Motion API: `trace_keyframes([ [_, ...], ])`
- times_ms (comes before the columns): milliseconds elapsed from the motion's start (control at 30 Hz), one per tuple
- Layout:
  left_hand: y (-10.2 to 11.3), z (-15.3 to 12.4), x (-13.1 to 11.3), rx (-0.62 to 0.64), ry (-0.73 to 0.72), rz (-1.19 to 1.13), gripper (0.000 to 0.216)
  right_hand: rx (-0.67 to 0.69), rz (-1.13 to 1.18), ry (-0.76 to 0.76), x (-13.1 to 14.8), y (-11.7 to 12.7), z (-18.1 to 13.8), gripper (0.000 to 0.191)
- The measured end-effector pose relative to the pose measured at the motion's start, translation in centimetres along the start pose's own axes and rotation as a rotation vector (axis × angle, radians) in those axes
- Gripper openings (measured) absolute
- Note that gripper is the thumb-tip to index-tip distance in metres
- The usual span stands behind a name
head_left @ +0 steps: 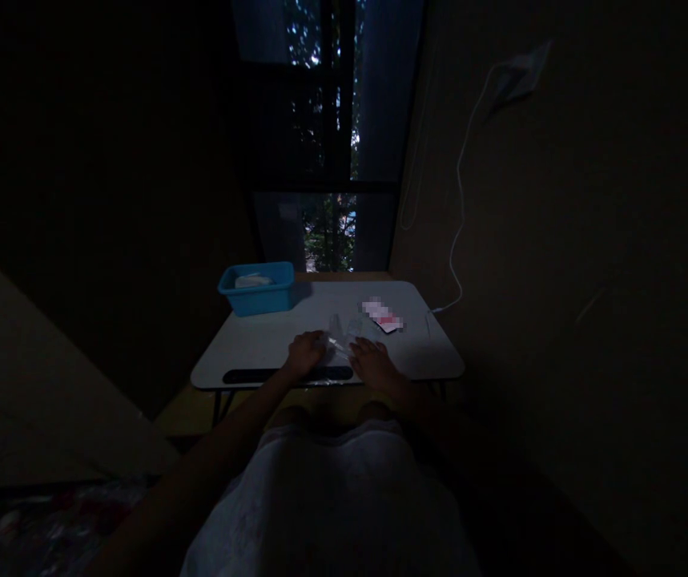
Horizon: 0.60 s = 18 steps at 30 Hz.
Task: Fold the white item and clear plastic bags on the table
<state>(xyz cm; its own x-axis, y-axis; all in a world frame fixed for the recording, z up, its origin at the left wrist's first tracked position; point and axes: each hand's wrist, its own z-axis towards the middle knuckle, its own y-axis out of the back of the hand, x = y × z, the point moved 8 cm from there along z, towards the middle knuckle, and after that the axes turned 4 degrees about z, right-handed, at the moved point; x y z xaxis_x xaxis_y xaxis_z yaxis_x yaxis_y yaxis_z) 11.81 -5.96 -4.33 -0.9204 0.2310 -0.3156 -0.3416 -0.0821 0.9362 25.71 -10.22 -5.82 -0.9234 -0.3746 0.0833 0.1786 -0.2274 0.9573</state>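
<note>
Clear plastic (337, 346) at near edge of white worktop (253, 340), between left hand (306, 354) and right hand (373, 364), both touching it; cannot tell whether either grips. Blue basket (263, 300) at far left.

In dim light, we rest our left hand (306, 354) and right hand (372, 364) at either side of crumpled clear plastic (337, 344), near the front edge of a white desk (247, 343). A blue basket (263, 301) holding something pale (253, 281) stands at the far left corner; a flat, pixelated item (382, 315) lies toward the right edge, where a white cable (460, 208) hangs.
</note>
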Motion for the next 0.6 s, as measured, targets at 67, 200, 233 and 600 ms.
trace_keyframes([
  [67,-0.4,-0.1,-0.2,0.045,-0.006,0.006,0.045,0.002,0.005,-0.004,0.0,-0.1,0.0,0.039],
  [200,-0.8,0.1,-0.3,0.089,0.027,0.022,0.046,0.014,0.010,-0.009,-0.1,-0.2,0.1,0.040],
  [233,-0.9,0.3,-0.2,0.099,0.050,-0.013,0.046,0.015,0.012,-0.006,-0.1,-0.1,0.0,0.040],
  [600,-1.2,2.7,2.0,-0.054,0.166,-0.669,0.041,0.015,0.020,-0.007,0.1,0.2,-0.1,0.038],
])
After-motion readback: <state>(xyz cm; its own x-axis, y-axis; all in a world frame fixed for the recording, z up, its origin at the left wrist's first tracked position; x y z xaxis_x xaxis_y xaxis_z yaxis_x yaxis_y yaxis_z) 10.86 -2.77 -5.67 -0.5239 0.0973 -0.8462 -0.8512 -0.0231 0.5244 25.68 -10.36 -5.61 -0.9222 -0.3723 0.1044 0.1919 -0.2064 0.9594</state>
